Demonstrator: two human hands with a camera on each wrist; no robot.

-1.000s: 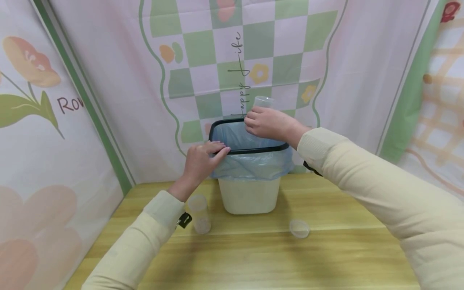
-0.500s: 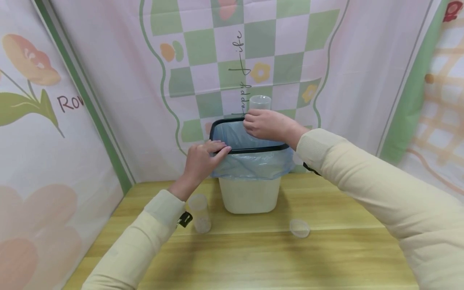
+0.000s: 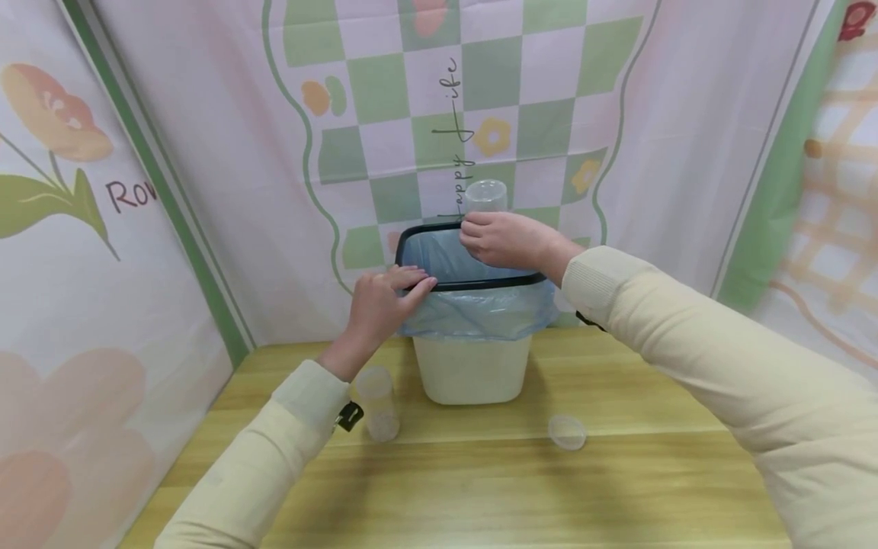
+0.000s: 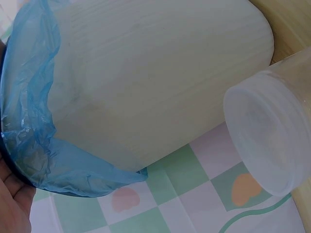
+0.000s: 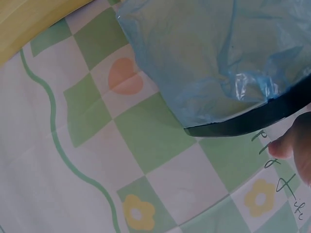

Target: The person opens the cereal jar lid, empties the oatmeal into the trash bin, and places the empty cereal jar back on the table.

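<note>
A cream trash bin (image 3: pixel 473 370) stands on the table, lined with a blue plastic bag (image 3: pixel 473 314) that folds out under its black rim (image 3: pixel 490 286). My left hand (image 3: pixel 384 301) grips that rim at the front left corner; in the left wrist view its fingers (image 4: pixel 12 194) show at the edge. Over the bin's opening, my right hand (image 3: pixel 511 240) holds a clear plastic jar (image 3: pixel 486 197), one round end pointing up and the lower part hidden behind the fingers. The right wrist view catches only part of that hand (image 5: pixel 299 145) beside the rim.
A second clear jar (image 3: pixel 377 404), capped and with something pale at its bottom, stands by my left wrist. One loose clear lid (image 3: pixel 566 432) lies on the wooden table (image 3: pixel 466 480) right of the bin. Printed curtains (image 3: pixel 686 152) hang close behind and at both sides.
The jar in my right hand has shifted slightly left and turned from a tilt to nearly vertical. My left hand stays on the rim.
</note>
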